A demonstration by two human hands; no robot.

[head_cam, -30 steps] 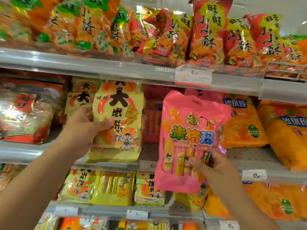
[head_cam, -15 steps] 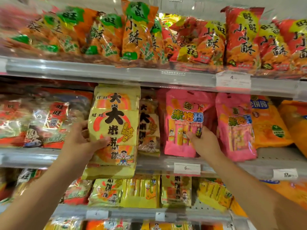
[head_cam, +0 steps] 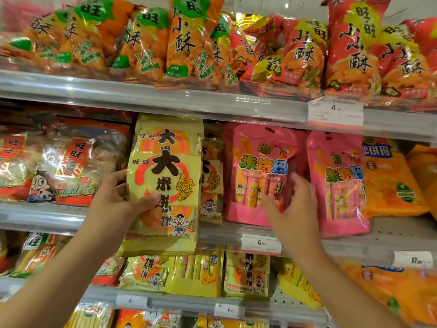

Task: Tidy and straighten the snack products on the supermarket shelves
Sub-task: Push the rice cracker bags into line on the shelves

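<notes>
My left hand point(head_cam: 118, 197) grips a large yellow rice-cracker bag point(head_cam: 165, 185) by its left edge, thumb across its front; the bag hangs in front of the middle shelf point(head_cam: 42, 216), its bottom below the shelf lip. Another yellow bag stands behind it. A pink snack bag point(head_cam: 257, 176) stands upright on the middle shelf. My right hand point(head_cam: 293, 207) is in front of its lower right part, fingers spread and blurred; whether they touch the bag I cannot tell. A second pink bag point(head_cam: 338, 183) stands to its right.
The top shelf holds orange-and-green bags point(head_cam: 184, 43) and red bags point(head_cam: 352, 48). Red-and-clear cracker packs point(head_cam: 59, 166) sit left on the middle shelf, orange bags point(head_cam: 390, 178) right. Yellow packs point(head_cam: 194, 273) fill the lower shelf. Price tags point(head_cam: 261, 243) hang on the shelf lips.
The pink bag went from my right hand onto the middle shelf and stands there; my right hand has opened and drawn slightly back. My left hand keeps holding the yellow bag.
</notes>
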